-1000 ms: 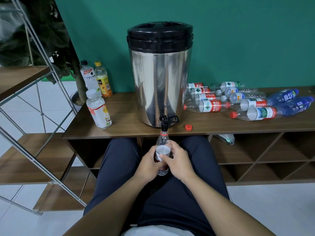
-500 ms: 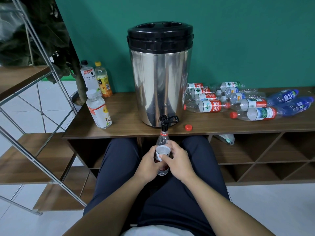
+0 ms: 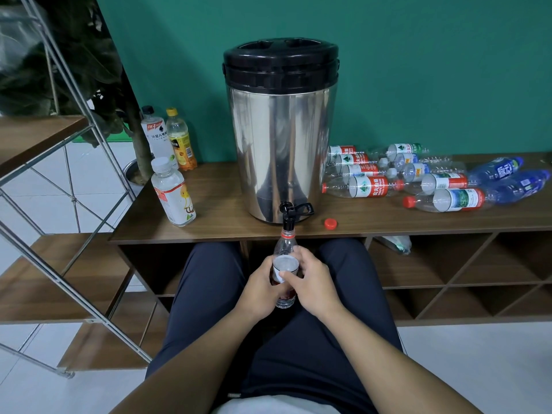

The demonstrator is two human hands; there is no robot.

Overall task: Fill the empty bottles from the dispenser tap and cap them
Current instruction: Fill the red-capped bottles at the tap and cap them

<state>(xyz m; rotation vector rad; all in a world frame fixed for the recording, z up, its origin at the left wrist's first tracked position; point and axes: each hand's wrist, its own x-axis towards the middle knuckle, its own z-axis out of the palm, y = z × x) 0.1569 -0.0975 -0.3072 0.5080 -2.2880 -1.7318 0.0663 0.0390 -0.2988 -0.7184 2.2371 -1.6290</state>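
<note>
From the head camera, a clear plastic bottle with a white-and-red label (image 3: 285,264) stands upright between the person's knees, its open neck right under the black spout of the tap (image 3: 289,216). The left hand (image 3: 259,289) wraps its fingers round the bottle's left side; the right hand (image 3: 313,283) curls round the right side, thumb across the label. Both grip it firmly.

The tap juts from the base of a tall stainless-steel dispenser with a black plastic lid (image 3: 280,130), which stands on a brown wooden surface (image 3: 227,213) against a green wall. A small red screw cap (image 3: 330,224) lies on the surface just right of the tap. Further right, a heap of empty clear bottles with red labels (image 3: 367,174) lies on its side, with two blue bottles (image 3: 507,177) beyond it. Left of the dispenser stand a capped bottle with a white cap (image 3: 173,192), one with a black cap (image 3: 155,135) and one with a yellow cap (image 3: 180,141).
</note>
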